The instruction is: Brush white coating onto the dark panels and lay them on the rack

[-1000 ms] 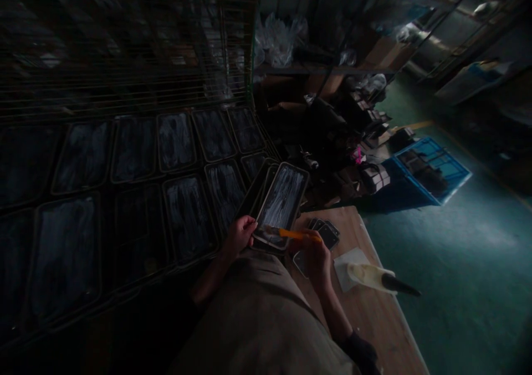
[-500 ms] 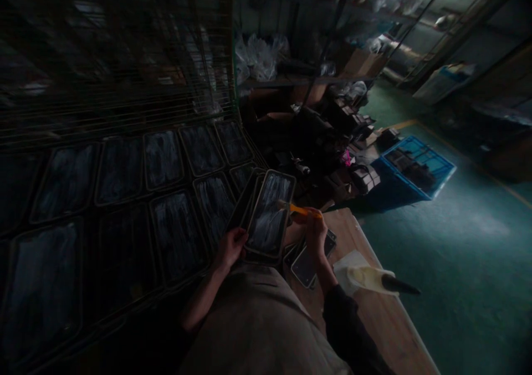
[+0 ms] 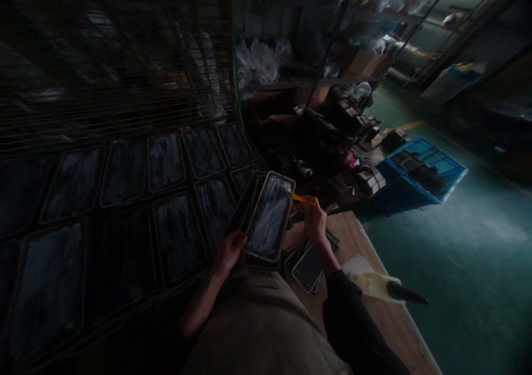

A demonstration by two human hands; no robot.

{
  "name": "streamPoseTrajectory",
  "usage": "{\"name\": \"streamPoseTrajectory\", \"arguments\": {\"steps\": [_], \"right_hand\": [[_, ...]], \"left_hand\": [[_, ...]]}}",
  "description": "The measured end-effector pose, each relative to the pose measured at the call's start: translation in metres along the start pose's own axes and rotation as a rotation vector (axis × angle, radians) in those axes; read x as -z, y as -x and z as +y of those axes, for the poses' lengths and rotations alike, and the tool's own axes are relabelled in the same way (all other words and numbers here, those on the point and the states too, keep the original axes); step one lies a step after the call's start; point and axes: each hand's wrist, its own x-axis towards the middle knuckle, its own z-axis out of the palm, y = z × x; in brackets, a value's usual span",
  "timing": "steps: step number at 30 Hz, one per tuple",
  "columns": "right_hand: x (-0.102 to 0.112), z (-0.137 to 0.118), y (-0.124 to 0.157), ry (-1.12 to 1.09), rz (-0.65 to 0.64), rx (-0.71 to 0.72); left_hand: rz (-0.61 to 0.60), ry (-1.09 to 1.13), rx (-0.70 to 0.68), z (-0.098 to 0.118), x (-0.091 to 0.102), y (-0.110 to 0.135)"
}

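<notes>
Dark rectangular panel (image 3: 268,217): held tilted in front of apron (image 3: 266,319), betw. wire rack (image 3: 235,95) and wooden bench (image 3: 376,330); streaky whitish smears seen over most of face, approx.; other dark panels partly visible just behind/beneath it.
L hand (image 3: 231,248): lower-L edge of panel pinched betw. thumb & fingers.
R hand (image 3: 315,220): orange handle of paintbrush (image 3: 302,199) gripped in closed fingers; no gap seen.
Bristle end: placed at upper-R part of panel face; firm contact can't be confirmed, too dim.
Step in hand: judged to be brushing of streaky coat on panel face, well along, since few bare areas can be made out; evenness can't be told.
Next move calls for: panel edge kept firmly pinched, brush kept light & lengthwise, upper-R corner and rim checked for missed spots; wet face not to be touched by fingers, prob.
Rack panels (image 3: 177,234): laid flat in rows to L; many w/ similar streaks, some too dark to read.
Bench: small dark plates (image 3: 307,267) stacked loosely near R forearm; pale bottle (image 3: 374,286) w/ black pointed tip laid farther R, tip past bench edge.
Floor: blue crate (image 3: 451,182) seen beyond bench, dark pcs inside.
</notes>
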Motion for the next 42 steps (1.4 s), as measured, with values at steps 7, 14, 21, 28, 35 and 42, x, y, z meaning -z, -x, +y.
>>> {"name": "streamPoseTrajectory", "arguments": {"steps": [7, 14, 21, 28, 35, 42], "right_hand": [[0.021, -0.025, 0.018, -0.181, -0.029, -0.151], [-0.009, -0.04, 0.039, -0.345, -0.092, -0.135], [-0.039, -0.033, 0.037, -0.413, -0.126, -0.252], [-0.054, -0.017, 0.004, -0.411, 0.252, -0.16], [-0.027, -0.008, 0.039, -0.066, 0.297, -0.028], [-0.031, 0.004, 0.071, 0.005, 0.202, 0.043]], "left_hand": [[-0.074, -0.057, 0.013, 0.002, 0.004, -0.001], [-0.077, -0.001, 0.019, 0.005, 0.005, 0.001], [-0.103, 0.024, 0.008, 0.003, 0.009, -0.001], [-0.14, 0.183, 0.06, 0.012, 0.02, 0.007], [-0.288, 0.434, 0.084, 0.051, 0.028, 0.015], [-0.37, 0.655, -0.149, 0.101, 0.038, -0.002]]}}
